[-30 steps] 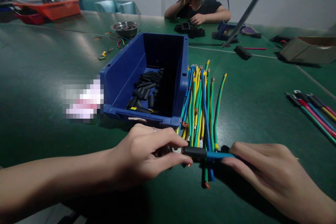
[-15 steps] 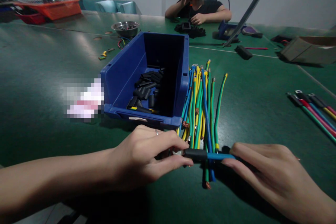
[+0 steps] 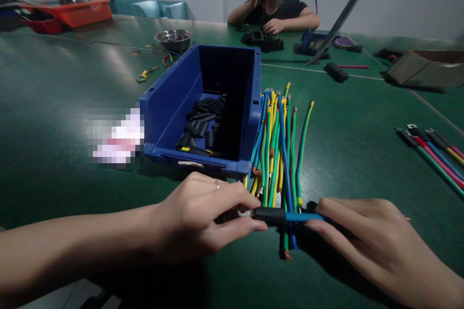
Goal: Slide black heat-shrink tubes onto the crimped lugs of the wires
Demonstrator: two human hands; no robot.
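A blue cable (image 3: 302,216) runs between my hands above the table. Around its left end sits a black sleeve (image 3: 270,215), with a silver cable lug (image 3: 245,213) showing beyond it. My left hand (image 3: 208,210) pinches the sleeve and lug end between thumb and fingers. Closed on the blue part of the cable, my right hand (image 3: 377,239) hides the rest of it. Beneath the held cable lie several green, yellow and blue cut cables (image 3: 275,145), some with bare copper ends. A blue bin (image 3: 168,89) holding short black sleeves (image 3: 203,118) stands just behind my left hand.
Finished-looking coloured cables with black ends (image 3: 431,149) lie at the right. Farther back are a metal bowl (image 3: 173,38), an orange basket (image 3: 83,13), a cardboard box (image 3: 427,68) and a slanted metal pole (image 3: 348,9). A co-worker (image 3: 275,9) sits across the table.
Both hands keep their hold on the cable and have barely moved. The silver lug shows slightly more at my left fingertips.
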